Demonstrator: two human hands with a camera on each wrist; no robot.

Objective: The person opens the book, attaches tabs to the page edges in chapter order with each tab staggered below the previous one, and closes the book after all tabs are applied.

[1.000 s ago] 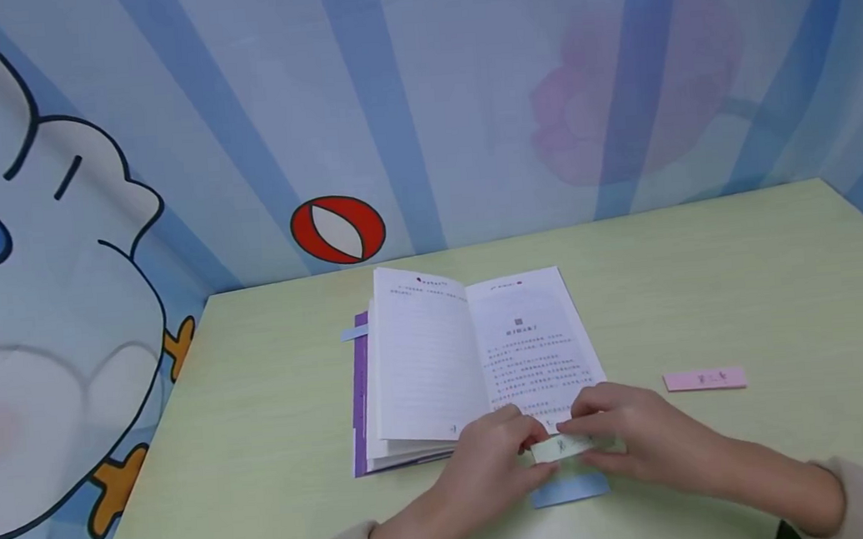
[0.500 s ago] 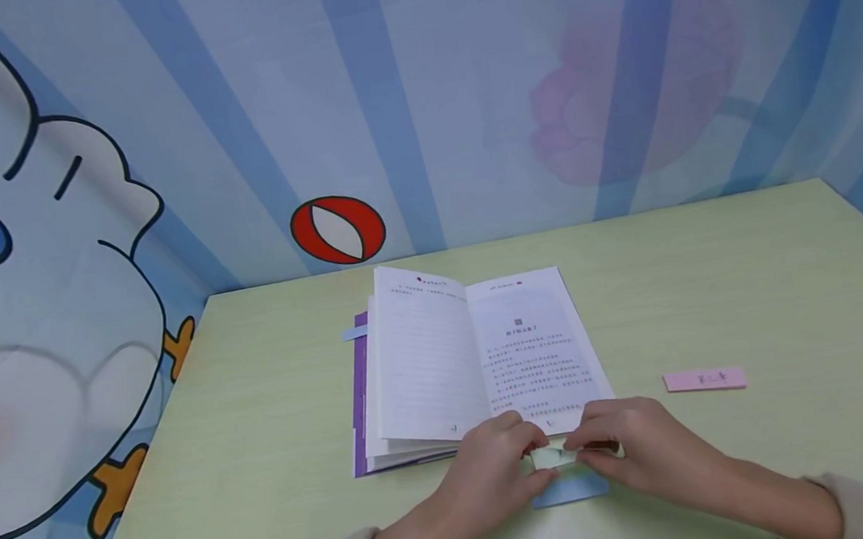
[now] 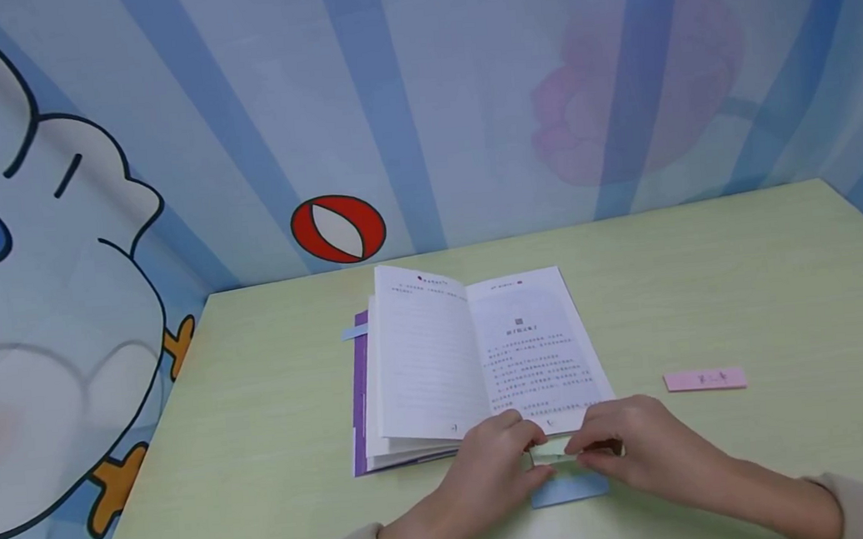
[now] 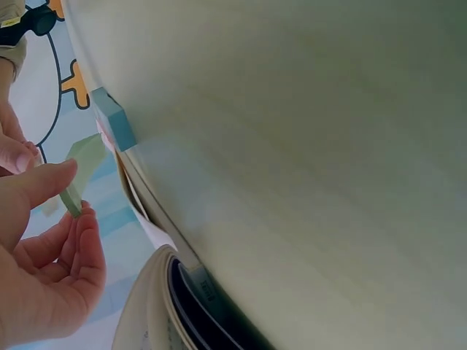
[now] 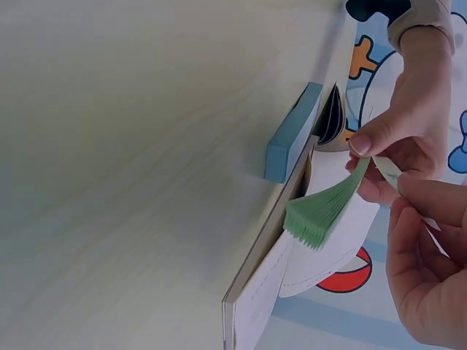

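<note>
My left hand (image 3: 483, 465) pinches one end of a pad of green sticky notes (image 5: 321, 211) just off the book's near edge. The free end of the pad fans out in the right wrist view. My right hand (image 3: 642, 437) pinches the top green strip (image 5: 387, 172) between thumb and index finger; that strip bends away from the pad while its other end stays at my left fingertips. Behind both hands lies an open book (image 3: 430, 361), its lower right corner partly covered by my right hand. A blue sticky-note pad (image 3: 570, 490) lies on the table just below the hands.
A pink sticky-note pad (image 3: 705, 380) with handwriting lies to the right on the pale green table (image 3: 261, 415). One light blue tab (image 3: 355, 333) sticks out of the book's left side, over the purple cover. Behind the table stands a printed blue-striped wall (image 3: 466, 117).
My right hand has drawn its fingers together and lowered slightly over the strip, turning the strip's written face from view. My left hand stays nearly in place, still gripping the pad.
</note>
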